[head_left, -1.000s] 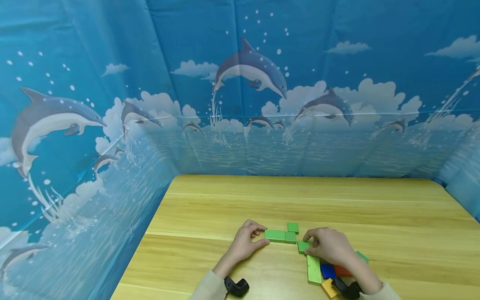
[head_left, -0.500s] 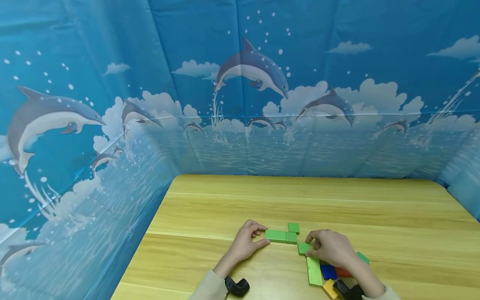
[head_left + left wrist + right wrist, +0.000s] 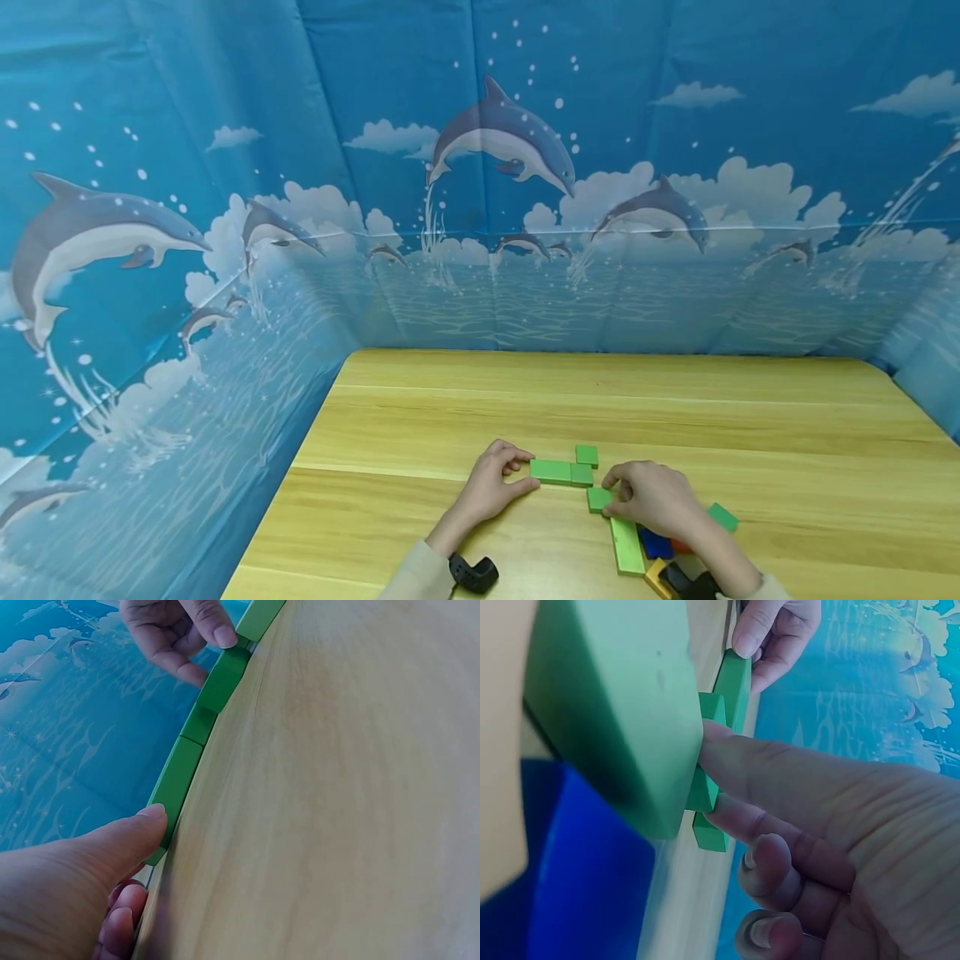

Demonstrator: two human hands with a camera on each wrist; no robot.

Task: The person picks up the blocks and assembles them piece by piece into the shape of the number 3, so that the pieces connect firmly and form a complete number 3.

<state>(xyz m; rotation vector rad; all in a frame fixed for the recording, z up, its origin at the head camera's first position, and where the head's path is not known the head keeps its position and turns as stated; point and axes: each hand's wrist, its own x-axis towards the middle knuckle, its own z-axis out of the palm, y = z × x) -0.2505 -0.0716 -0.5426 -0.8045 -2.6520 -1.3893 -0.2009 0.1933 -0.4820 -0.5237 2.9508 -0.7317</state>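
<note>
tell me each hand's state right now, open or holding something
Left hand: closed, pinching the end of a long green block.
Right hand: closed, pinching a small green block.

The head view looks forward and down over the table (image 3: 450, 400). Low and close, the wrist views look toward each other, sharing green blocks (image 3: 551, 472) and both hands (image 3: 486, 490) (image 3: 656, 498).

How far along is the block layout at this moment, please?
Seemingly done: a long green block meets a small green block end to end. In hand: the right hand pinches a green square, the left hand the long green block. Probably left: the blue block and orange block, beside the light green block.
</note>
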